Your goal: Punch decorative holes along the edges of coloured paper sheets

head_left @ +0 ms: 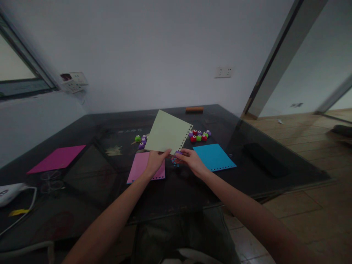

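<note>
A pale yellow-green sheet of paper [169,130] is held tilted above the dark table, with a row of punched holes along its right edge. My left hand [156,162] pinches its lower edge. At the sheet's lower right corner, my right hand [193,161] grips a small purple craft punch [179,153]; the paper's corner is at the punch. Small blue and reddish paper bits [175,162] lie below. Partly behind my left hand is a pink sheet [138,165] with holes along its near edge. A blue sheet [215,156], similarly punched, lies right of my right hand.
Red, green and purple craft punches [199,138] cluster behind the blue sheet; more punches [141,145] stand left of the held paper. A magenta sheet [59,158] lies far left, above a white device [11,192] with a cable. A brown roll [194,109] lies near the wall.
</note>
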